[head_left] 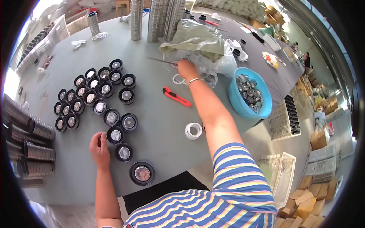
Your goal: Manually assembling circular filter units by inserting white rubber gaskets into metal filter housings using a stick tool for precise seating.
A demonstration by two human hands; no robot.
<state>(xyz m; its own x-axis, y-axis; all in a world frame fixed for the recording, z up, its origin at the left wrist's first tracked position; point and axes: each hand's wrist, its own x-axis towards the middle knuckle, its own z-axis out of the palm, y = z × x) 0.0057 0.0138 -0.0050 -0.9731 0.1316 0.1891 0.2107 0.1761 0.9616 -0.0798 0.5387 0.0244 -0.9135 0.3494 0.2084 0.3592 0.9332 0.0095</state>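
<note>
My right hand [187, 71] is closed around the end of a thin metal pointed tool [161, 60], whose exact kind is too small to tell. It is beside clear plastic bags [224, 62] and loose white rings [178, 79]. My left hand [99, 151] has its fingers curled together at the left edge of a black round cap with a silver centre [115, 135]; anything between the fingertips is hidden. Several similar black caps [90, 97] spread across the grey table to the left. One larger black cap with a mesh disc [142, 173] lies near the front edge.
A red utility knife [176, 97] and stacked white rings [193, 131] lie mid-table. A blue basin [232, 95] of small metal parts stands right. Tall metal cylinders [154, 22] rise at the back; more cylinders [40, 152] are stacked left. White crates [279, 176] are on the floor.
</note>
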